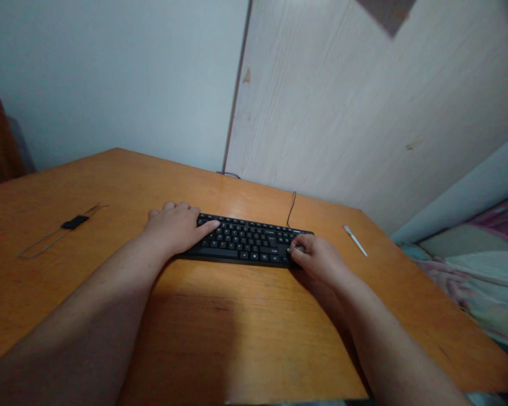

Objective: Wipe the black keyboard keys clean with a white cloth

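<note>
A black keyboard (237,235) lies on the wooden table, its cable (292,208) running off the back edge. My left hand (175,225) rests over the keyboard's left end, fingers stretched out and thumb lying across the keys. Near the right end, my right hand (317,255) is closed in a pinch just at the arrow-key area. A small greyish bit shows between thumb and forefinger, too small to name. The number pad is mostly hidden behind this hand.
A white pen-like stick (355,241) lies to the right on the table (258,316). At left is a black piece (75,222) with thin cords. A wooden chair (0,141) stands at far left; bedding (469,270) is beyond the right edge.
</note>
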{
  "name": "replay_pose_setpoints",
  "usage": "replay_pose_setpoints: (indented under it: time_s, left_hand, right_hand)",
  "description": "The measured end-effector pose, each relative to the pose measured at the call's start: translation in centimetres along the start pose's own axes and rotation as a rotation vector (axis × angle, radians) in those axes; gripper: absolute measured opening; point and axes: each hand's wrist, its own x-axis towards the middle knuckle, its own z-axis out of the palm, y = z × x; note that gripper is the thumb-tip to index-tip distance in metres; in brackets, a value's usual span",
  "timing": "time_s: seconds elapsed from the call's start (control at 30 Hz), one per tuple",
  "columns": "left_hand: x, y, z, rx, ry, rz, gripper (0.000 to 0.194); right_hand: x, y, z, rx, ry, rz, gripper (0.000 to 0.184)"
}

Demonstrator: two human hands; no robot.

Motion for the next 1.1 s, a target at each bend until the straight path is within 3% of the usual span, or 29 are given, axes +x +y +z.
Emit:
replay_pose_setpoints:
  time_s: [0.17,0.4,0.6,0.73,0.8,0.9,1.1]
  left_hand:
    - [0.0,0.0,0.0,-0.003,-0.004,-0.004,0.083]
    - [0.0,0.1,0.0,0.008,0.008,0.006,0.084]
    - [0.0,0.0,0.1,0.018,0.017,0.018,0.082]
    - [0.0,0.0,0.0,0.009,0.014,0.008,0.084]
    - [0.1,-0.1,-0.1,0.000,0.004,-0.002,0.084]
    - [0.2,-0.1,-0.1,-0.018,-0.009,0.000,0.084]
    - [0.2,-0.1,0.0,-0.045,0.000,0.004,0.082]
  right_hand:
    - [0.0,0.2,-0.2,0.043,-0.056,-0.009,0.013]
    - [0.5,0.3,0.2,0.028,0.004,-0.004,0.012]
    - [0.4,0.4,0.0,0.034,-0.046,-0.021,0.012]
    - [0.6,0.5,0.3,0.080,0.029,-0.022,0.012]
    - [0.6,0.5,0.4,0.206,0.103,0.011,0.013]
    - [0.4,-0.2,0.1,0.595,0.172,0.135,0.016]
    - [-0.6,-1.8,-0.6,1.446,0.090,0.215,0.019]
